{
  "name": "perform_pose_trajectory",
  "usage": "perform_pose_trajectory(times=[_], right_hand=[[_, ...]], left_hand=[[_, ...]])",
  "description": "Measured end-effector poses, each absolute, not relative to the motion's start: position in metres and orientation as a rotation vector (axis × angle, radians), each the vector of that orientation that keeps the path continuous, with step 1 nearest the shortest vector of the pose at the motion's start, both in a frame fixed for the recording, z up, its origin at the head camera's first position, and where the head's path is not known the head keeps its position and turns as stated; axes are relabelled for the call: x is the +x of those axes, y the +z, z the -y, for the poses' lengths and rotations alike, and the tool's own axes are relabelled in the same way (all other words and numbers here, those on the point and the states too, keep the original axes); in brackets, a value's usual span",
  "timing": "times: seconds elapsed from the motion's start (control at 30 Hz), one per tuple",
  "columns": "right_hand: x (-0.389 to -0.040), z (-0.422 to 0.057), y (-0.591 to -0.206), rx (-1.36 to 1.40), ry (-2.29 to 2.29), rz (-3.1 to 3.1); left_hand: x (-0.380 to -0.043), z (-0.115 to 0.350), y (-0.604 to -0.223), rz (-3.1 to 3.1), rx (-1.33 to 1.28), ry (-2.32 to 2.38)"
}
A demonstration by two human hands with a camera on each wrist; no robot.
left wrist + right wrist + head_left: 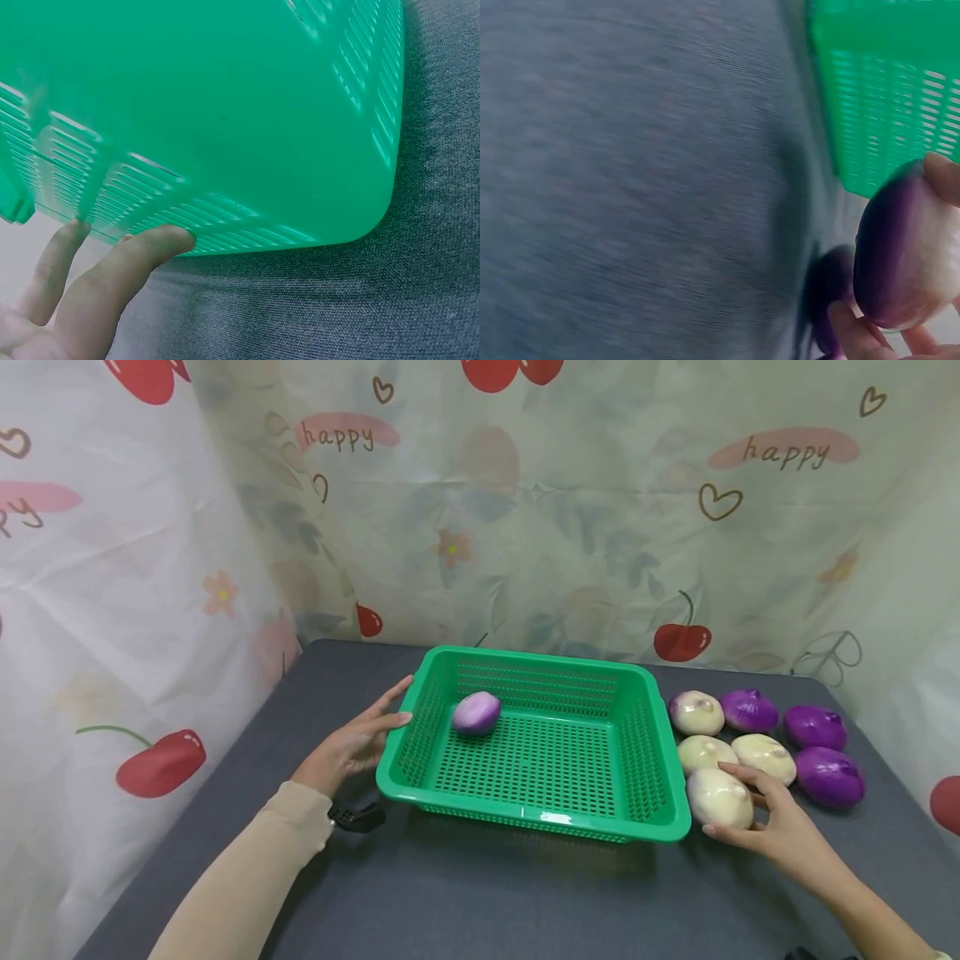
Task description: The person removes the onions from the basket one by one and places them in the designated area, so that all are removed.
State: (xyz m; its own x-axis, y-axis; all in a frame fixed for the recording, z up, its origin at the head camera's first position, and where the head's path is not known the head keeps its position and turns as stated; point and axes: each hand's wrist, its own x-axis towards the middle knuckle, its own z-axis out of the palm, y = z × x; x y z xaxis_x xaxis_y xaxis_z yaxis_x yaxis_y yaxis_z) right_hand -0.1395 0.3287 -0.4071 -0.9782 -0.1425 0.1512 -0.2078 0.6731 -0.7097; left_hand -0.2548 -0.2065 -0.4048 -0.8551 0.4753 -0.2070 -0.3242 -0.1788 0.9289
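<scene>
A green plastic basket [600,828] with slotted sides stands mid-table, a light purple onion [476,714] lying in its left part. My left hand [356,739] is at the basket's left side, its fingers [120,277] nearly straight and touching the outer wall in the left wrist view. To the right of the basket, my right hand [776,827] grips an onion [716,797] between thumb and fingers. From above this onion looks pale cream; the right wrist view shows its purple side [889,240]. Other onions lie directly behind it.
Beyond the right hand, several pale onions [765,758] and several purple onions [828,777] cluster on the dark grey table [517,902]. A printed curtain [555,543] hangs along the back and sides. Near the left wrist a black strap device [360,817] shows.
</scene>
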Motion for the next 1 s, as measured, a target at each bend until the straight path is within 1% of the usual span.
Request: perform_pose_trajectory(times=[0.33, 1.0], right_hand=[[-0.138, -0.329, -0.422, 0.362, 1.208, 2.801], [-0.142, -0.337, -0.425, 0.269, 1.209, 2.928]], left_hand=[[-0.255, 0.206, -0.406, -1.608, 0.176, 2.062], [-0.255, 0.207, -0.406, -1.611, 0.151, 2.064]])
